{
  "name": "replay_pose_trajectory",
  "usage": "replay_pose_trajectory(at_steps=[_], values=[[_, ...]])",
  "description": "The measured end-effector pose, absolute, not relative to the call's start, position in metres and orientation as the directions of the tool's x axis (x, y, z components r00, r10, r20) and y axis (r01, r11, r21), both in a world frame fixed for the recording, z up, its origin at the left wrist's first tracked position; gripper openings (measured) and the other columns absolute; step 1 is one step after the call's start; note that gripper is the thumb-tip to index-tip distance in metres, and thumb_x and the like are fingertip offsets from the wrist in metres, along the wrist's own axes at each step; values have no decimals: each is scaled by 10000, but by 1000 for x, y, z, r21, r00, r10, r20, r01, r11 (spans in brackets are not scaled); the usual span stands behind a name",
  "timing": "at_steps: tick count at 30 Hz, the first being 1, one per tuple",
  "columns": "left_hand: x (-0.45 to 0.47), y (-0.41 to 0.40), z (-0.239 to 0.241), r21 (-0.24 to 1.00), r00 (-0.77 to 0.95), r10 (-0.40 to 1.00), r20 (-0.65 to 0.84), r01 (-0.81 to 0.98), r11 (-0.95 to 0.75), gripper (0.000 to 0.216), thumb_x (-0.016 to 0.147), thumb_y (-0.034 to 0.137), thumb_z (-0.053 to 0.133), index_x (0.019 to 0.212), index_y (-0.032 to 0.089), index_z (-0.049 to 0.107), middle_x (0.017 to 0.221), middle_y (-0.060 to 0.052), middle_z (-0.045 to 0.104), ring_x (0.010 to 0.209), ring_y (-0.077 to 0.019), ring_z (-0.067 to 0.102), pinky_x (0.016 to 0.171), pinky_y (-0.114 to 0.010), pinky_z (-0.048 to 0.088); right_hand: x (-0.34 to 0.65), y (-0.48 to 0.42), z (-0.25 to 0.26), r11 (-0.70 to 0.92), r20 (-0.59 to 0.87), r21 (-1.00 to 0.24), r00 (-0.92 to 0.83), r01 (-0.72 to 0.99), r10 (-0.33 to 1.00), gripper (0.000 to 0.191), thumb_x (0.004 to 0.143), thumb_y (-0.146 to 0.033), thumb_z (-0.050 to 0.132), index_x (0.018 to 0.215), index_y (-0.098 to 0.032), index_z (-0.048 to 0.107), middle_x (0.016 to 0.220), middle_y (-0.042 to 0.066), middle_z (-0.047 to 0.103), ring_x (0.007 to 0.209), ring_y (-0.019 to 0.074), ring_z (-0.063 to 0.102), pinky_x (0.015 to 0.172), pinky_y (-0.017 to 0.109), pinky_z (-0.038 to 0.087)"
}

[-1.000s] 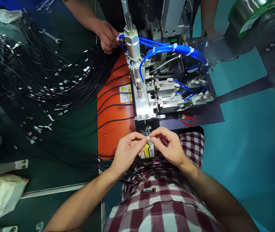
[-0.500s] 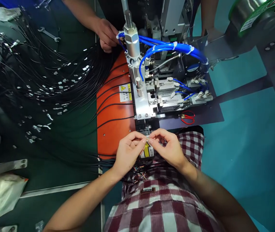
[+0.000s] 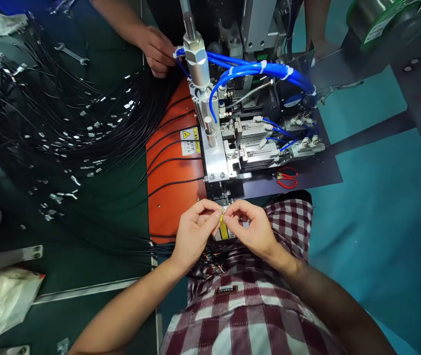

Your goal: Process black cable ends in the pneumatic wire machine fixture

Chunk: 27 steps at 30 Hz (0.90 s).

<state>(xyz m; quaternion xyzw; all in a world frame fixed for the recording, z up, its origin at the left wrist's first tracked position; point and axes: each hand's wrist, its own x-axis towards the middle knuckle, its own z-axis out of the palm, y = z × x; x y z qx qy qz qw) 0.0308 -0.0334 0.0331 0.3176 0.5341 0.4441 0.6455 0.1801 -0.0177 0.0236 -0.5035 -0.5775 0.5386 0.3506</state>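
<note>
My left hand (image 3: 194, 236) is closed in a pinch, thumb against fingertips. A black cable (image 3: 164, 236) runs over the orange plate (image 3: 173, 212) and passes behind that hand, apparently to the pinch. My right hand (image 3: 251, 228) pinches at the same spot, its fingertips meeting the left ones. What lies between the right fingers is too small to make out. Both hands are just in front of a metal clamping machine (image 3: 215, 160), above a yellow-marked label (image 3: 224, 230). Several black cables lead across the plate into the machine's side.
Bundled black cables with shiny ends (image 3: 95, 128) spread over the dark green table, near a wrench (image 3: 71, 53). Another person's hand (image 3: 158, 52) is by the machine's blue air hoses (image 3: 269, 69). Red-handled snips (image 3: 287, 178) lie at right. Stripped wire ends (image 3: 212, 261) hang near my lap.
Both hands stay together in front of the machine, with their fingertips shifted slightly left. The other person's hand also sits a little farther left; the whole view has shifted slightly.
</note>
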Motion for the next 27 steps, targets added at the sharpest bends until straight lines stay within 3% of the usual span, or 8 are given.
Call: replay_pose_trajectory(at_steps=[15,20,27], values=[[31,-34,37,841,-21,892,-451,-343,417,148,787,271,704,827,157,618,602,45,497,502,-52,410,493,-185,330,164,-27,22,-63,-126,-949,-189,309,974,64,818,-199,600,759,-190,623,734,14,649,592,119,543,567,244,441],[31,-36,34,871,-12,909,-416,-292,395,151,808,285,686,837,155,614,596,44,496,500,-50,420,492,-180,341,176,-20,28,-47,-112,-955,-210,294,971,70,825,-259,636,843,-193,650,802,27,671,627,130,565,605,258,462],[32,-37,33,898,-31,918,-396,-221,380,152,805,293,688,834,162,617,624,37,529,505,-58,440,489,-184,351,174,-17,27,-56,-103,-969,-185,242,977,74,830,-232,602,772,-187,604,717,11,613,610,128,536,598,258,452]])
